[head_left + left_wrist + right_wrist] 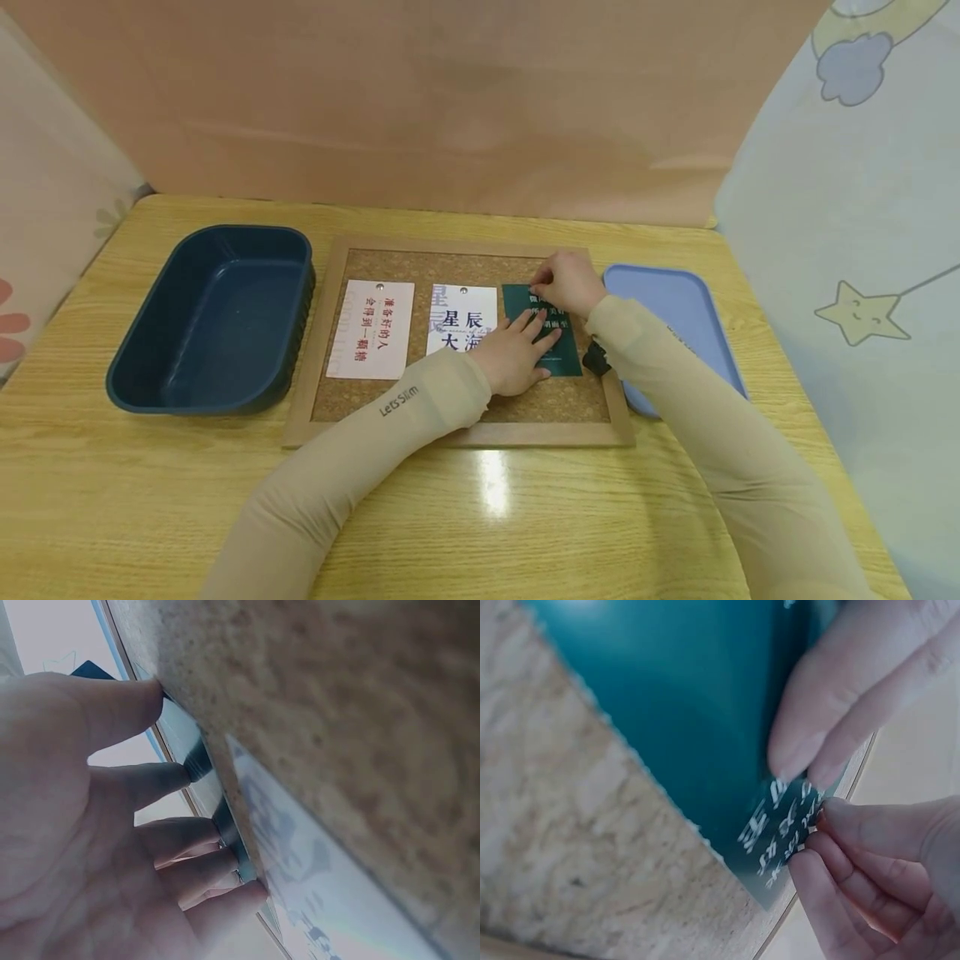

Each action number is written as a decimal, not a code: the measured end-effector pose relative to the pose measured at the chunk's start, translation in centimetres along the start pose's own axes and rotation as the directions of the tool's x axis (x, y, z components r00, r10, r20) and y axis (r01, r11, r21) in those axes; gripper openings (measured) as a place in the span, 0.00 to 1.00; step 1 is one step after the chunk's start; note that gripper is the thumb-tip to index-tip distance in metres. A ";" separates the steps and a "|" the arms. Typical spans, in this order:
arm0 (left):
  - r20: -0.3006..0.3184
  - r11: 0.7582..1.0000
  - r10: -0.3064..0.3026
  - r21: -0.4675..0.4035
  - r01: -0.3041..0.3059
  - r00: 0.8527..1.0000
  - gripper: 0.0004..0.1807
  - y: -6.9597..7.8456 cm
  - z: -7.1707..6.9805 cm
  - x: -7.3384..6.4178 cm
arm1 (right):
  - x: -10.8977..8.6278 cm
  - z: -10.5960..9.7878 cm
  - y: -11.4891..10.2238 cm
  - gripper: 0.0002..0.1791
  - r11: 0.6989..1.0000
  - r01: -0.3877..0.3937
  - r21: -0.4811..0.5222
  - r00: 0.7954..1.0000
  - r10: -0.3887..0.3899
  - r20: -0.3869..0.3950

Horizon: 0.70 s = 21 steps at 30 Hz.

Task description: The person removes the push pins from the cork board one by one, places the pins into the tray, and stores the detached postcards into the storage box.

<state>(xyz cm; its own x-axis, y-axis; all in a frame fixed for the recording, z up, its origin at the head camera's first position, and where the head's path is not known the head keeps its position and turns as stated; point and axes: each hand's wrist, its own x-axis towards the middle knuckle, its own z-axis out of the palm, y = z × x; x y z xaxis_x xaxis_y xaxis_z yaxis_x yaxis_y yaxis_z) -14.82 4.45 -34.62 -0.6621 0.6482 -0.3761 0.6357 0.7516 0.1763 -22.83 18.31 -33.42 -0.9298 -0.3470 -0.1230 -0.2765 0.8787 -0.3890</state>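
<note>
A dark green card (564, 358) with white lettering lies on a wood-framed cork board (360, 404). My left hand (512, 357) rests on it with fingers spread and straight, overlapping the middle card in the head view. At the green card's top edge my right hand (567, 281) pinches a small tack between thumb and fingertips, which mostly hide it. Left of it lie a white card (450, 333) with dark blue characters and a pale pink card (369, 333) with red characters. Each has a silver tack (463, 291) near its top.
A deep dark blue bin (210, 333) stands left of the board. To the right lies a light blue tray (667, 304), partly covered by the right forearm. A black object (596, 358) shows at the right wrist. Curtains close off the table's back and sides.
</note>
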 end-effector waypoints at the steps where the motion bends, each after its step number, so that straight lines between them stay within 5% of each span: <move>1: -0.001 1.000 0.002 0.002 -0.002 1.000 0.35 0.0 0.0 0.0 | 0.0 0.0 0.0 0.09 1.000 0.001 -0.001 1.000 -0.001 -0.003; 21: -0.014 1.000 0.003 0.006 -0.003 1.000 0.35 -0.1 0.2 0.0 | 0.1 0.4 -0.1 0.08 0.971 0.128 -0.200 0.989 -0.141 -0.052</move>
<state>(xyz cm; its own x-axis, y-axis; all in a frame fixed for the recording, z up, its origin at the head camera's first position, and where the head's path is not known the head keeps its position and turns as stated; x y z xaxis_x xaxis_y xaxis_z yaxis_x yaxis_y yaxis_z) -14.81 4.40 -34.79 -0.6658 0.6519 -0.3629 0.6397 0.7491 0.1719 -22.75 18.03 -33.78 -0.8926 -0.4504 -0.0196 -0.4367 0.8746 -0.2108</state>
